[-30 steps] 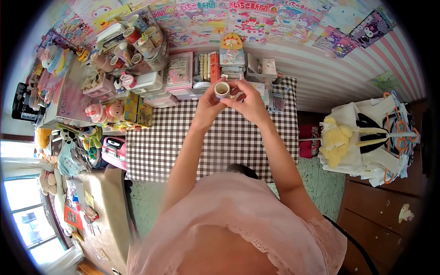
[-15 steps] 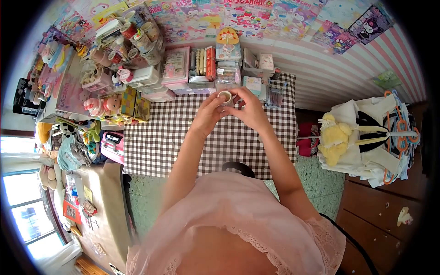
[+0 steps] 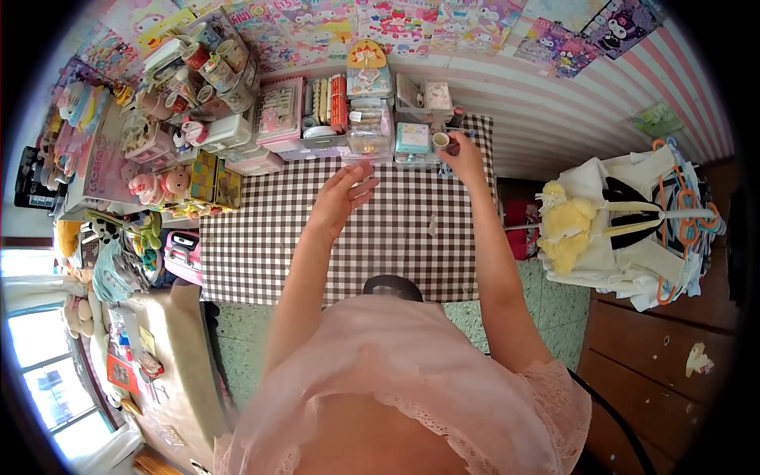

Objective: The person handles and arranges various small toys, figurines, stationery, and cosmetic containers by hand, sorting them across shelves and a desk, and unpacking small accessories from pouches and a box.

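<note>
Brown-and-white checked tablecloth (image 3: 253, 253) is spread below a wall (image 3: 546, 119), which is covered with colourful posters (image 3: 396, 32) and pink stripes. At the back right of the cloth, a small cup (image 3: 440, 141) is gripped between the thumb and fingers of the right hand (image 3: 467, 162), with its mouth turned upward, just beside a light-blue and white box (image 3: 413, 138). Above the cloth, the left hand (image 3: 336, 199) is held loosely, its fingers slightly apart.
</note>
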The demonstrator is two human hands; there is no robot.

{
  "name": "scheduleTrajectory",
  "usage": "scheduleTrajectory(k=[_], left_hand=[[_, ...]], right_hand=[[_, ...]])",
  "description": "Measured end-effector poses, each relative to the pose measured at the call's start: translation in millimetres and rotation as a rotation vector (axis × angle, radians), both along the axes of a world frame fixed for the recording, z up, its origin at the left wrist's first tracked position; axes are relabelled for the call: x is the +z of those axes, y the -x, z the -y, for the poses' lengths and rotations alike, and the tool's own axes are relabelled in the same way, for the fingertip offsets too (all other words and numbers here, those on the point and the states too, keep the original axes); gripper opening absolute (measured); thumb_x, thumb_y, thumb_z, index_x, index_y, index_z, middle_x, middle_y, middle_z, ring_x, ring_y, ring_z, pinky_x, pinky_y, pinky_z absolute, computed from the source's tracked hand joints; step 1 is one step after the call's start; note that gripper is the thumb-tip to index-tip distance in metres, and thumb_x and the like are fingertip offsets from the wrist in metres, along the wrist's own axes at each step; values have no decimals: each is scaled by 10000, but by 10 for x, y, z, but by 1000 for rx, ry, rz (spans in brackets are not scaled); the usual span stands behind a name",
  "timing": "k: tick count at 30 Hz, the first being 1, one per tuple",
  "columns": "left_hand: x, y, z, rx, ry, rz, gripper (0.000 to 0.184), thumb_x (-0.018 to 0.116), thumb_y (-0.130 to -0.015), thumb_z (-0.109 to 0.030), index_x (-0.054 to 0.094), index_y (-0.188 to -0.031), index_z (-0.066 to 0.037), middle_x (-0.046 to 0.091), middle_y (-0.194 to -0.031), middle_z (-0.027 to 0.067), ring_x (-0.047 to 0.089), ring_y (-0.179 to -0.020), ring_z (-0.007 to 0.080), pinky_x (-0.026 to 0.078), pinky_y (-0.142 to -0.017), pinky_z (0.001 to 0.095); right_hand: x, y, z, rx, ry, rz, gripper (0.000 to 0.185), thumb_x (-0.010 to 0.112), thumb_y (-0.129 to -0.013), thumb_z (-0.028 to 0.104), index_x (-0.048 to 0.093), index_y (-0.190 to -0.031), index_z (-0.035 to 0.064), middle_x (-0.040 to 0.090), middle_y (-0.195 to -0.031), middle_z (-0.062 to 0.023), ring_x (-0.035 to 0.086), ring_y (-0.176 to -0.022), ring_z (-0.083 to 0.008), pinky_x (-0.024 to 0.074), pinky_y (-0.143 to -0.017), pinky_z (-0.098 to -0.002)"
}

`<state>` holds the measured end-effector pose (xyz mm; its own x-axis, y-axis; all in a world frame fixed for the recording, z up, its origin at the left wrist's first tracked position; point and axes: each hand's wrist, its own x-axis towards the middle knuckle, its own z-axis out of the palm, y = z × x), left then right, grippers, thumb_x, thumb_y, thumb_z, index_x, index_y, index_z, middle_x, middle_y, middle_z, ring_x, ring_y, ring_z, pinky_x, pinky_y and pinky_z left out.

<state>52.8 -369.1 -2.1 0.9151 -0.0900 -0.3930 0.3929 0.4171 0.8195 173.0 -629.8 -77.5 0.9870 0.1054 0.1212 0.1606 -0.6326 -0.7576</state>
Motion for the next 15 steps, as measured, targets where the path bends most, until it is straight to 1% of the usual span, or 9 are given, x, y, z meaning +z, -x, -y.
scheduleTrajectory(k=[1, 3, 7, 11, 13, 14, 15], left_hand=[[-3, 3, 0, 6, -1, 3, 484, 519, -902, -288, 407, -1268, 7, 489, -1251, 144, 506, -1137, 251, 410, -957, 357], [-3, 10, -37, 30, 17, -9, 409, 543, -891, -266, 465, -1210, -23, 516, -1212, 101, 530, -1098, 211, 419, -922, 330], [7, 26, -87, 89, 6, -13, 387, 545, -891, -261, 478, -1196, -32, 549, -1167, 92, 543, -1080, 203, 424, -913, 325], [0, 47, -71, 85, 5, -4, 380, 544, -892, -256, 482, -1192, -30, 551, -1167, 93, 549, -1073, 202, 425, -909, 324], [-3, 49, -57, 58, -10, 3, 409, 534, -899, -261, 459, -1222, -22, 535, -1199, 122, 535, -1107, 234, 425, -922, 336], [3, 60, -51, 60, -11, 6, 409, 534, -899, -261, 459, -1222, -22, 535, -1199, 122, 535, -1107, 234, 425, -922, 336], [15, 73, -53, 58, -6, 6, 409, 537, -898, -262, 461, -1221, -22, 536, -1199, 119, 535, -1106, 235, 426, -919, 336]], right_hand=[[-69, -23, -19, -14, -16, 8, 360, 734, -680, 136, 583, -993, 43, 647, -860, -86, 627, -759, -194, 490, -676, -313], [-83, -54, -57, -27, -56, 3, 364, 731, -677, 130, 572, -994, 48, 650, -850, -74, 627, -744, -181, 491, -681, -308], [-91, -77, -50, -6, -60, -14, 377, 732, -677, 126, 547, -994, 40, 648, -828, -65, 618, -720, -166, 487, -677, -299], [-110, -30, -59, 4, -52, -31, 376, 735, -676, 127, 545, -987, 33, 648, -821, -63, 616, -707, -168, 486, -670, -301], [-68, -6, -62, 14, -33, -49, 398, 737, -673, 131, 541, -1005, 32, 645, -839, -71, 615, -725, -176, 483, -677, -306], [-67, 9, -60, 16, -33, -46, 398, 737, -673, 131, 541, -1005, 32, 645, -839, -71, 615, -725, -176, 483, -677, -306], [-63, 24, -68, 20, -44, -30, 416, 736, -672, 126, 537, -1026, 34, 635, -885, -86, 613, -753, -185, 483, -688, -312]])
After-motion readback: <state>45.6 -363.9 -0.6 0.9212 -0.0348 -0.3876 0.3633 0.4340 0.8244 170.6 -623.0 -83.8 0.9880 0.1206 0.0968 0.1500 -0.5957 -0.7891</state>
